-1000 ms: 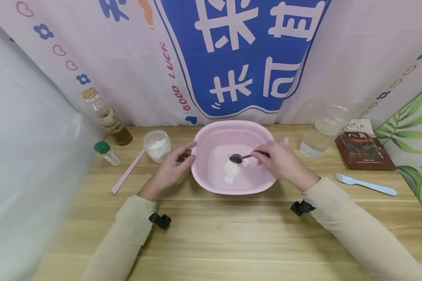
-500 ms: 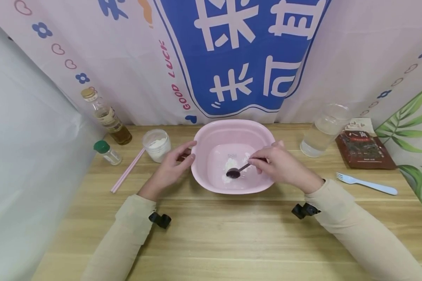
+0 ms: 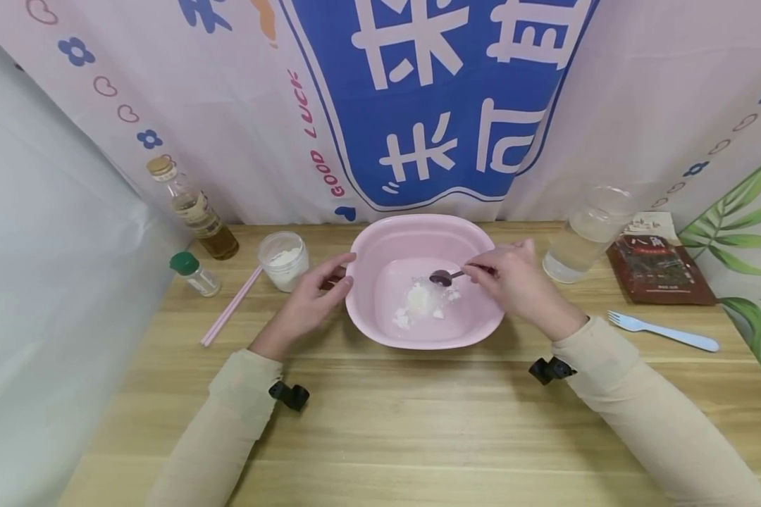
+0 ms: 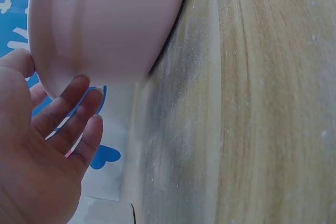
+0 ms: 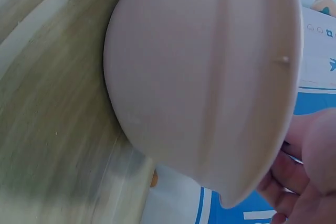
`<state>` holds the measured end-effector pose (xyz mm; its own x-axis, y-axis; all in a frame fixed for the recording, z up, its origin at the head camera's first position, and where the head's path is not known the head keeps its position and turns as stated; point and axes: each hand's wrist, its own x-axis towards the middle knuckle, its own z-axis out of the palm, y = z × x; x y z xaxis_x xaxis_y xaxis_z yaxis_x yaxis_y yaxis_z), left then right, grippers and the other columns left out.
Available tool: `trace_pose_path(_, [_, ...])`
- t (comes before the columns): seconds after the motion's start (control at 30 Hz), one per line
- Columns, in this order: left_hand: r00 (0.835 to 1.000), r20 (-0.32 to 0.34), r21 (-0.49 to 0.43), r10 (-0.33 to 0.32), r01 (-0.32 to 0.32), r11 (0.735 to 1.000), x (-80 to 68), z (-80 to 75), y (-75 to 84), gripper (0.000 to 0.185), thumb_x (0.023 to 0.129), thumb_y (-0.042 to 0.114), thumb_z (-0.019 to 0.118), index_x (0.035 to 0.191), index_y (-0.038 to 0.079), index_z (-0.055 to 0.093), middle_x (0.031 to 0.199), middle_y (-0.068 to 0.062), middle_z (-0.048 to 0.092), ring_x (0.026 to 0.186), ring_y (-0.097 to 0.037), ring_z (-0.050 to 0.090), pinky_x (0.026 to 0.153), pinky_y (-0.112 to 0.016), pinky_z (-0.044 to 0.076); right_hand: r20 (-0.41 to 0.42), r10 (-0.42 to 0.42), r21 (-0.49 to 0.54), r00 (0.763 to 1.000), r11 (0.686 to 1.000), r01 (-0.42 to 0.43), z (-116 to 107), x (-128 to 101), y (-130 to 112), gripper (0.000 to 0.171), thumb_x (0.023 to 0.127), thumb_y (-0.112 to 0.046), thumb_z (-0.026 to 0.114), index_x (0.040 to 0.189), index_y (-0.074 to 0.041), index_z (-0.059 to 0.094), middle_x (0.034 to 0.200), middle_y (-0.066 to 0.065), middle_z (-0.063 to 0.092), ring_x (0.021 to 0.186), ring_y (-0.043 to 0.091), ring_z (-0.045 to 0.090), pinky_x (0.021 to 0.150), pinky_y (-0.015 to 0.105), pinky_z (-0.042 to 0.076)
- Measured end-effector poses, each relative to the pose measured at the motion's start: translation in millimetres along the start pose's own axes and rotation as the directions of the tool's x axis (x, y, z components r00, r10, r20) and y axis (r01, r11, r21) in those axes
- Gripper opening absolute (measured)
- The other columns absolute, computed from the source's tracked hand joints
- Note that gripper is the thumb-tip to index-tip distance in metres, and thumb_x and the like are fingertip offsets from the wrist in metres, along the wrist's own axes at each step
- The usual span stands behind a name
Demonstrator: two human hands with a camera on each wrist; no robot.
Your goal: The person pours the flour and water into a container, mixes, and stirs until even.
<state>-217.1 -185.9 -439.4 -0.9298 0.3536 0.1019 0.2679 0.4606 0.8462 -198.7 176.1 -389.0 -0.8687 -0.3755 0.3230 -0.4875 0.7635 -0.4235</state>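
the right hand (image 3: 520, 285) pinches the handle of a small dark spoon (image 3: 445, 277) and has swung its bowl from the near side of the white powder (image 3: 421, 303) back up to the far side, so the heap now looks more spread across the floor of the pink basin (image 3: 380, 243) in the middle of the bench (image 3: 380, 422); the stirring looks well under way. the left hand (image 3: 307, 303) stays put, fingers relaxed and straight against the basin's left wall, steadying it.
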Motion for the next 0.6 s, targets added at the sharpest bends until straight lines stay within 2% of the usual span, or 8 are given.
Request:
trace_pose_path(0.17, [1.000, 0.003, -0.002, 0.000, 0.000, 1.000, -0.1, -0.2, 0.4, 0.050, 0.111, 0.022, 0.060, 0.159, 0.011, 0.053, 0.124, -0.019, 0.074, 0.106, -0.030, 0.069, 0.091, -0.033, 0.060, 0.081, 0.022, 0.084, 0.996, 0.996, -0.029, 2.7, 1.1, -3.3, 0.015, 0.104, -0.015, 0.073, 0.107, -0.007, 0.084, 0.090, 0.001, 0.084, 0.084, 0.023, 0.070, 0.096, 0.049, 0.032])
trace_pose_path(0.37, [1.000, 0.009, -0.005, -0.005, 0.005, 1.000, 1.2, -0.1, 0.1, 0.051, 0.111, 0.023, 0.060, 0.160, 0.012, 0.052, 0.125, -0.019, 0.073, 0.106, -0.030, 0.069, 0.090, -0.032, 0.060, 0.146, -0.042, 0.188, 0.988, 0.982, 0.014, 9.4, -1.7, -12.4, 0.015, 0.105, -0.013, 0.070, 0.107, -0.008, 0.084, 0.087, -0.004, 0.082, 0.084, 0.017, 0.068, 0.097, 0.044, 0.035])
trace_pose_path(0.53, [1.000, 0.004, -0.012, 0.005, -0.005, 1.000, 0.5, 0.0, 0.7, 0.050, 0.111, 0.020, 0.060, 0.159, 0.010, 0.053, 0.124, -0.021, 0.073, 0.105, -0.030, 0.069, 0.088, -0.027, 0.059, 0.256, -0.070, 0.213, 0.964, 0.977, 0.014, 5.1, -4.2, -17.4, 0.014, 0.106, -0.013, 0.069, 0.106, -0.011, 0.082, 0.085, -0.009, 0.079, 0.085, 0.013, 0.061, 0.096, 0.043, 0.032])
trace_pose_path(0.6, [1.000, 0.002, -0.014, 0.006, -0.006, 1.000, 0.3, 0.0, 0.4, 0.050, 0.111, 0.020, 0.060, 0.159, 0.009, 0.053, 0.124, -0.021, 0.073, 0.104, -0.029, 0.069, 0.088, -0.026, 0.059, 0.256, -0.079, 0.203, 0.964, 0.979, 0.026, 3.5, -4.8, -14.2, 0.013, 0.105, -0.012, 0.069, 0.106, -0.010, 0.082, 0.084, -0.009, 0.079, 0.084, 0.014, 0.060, 0.096, 0.043, 0.030])
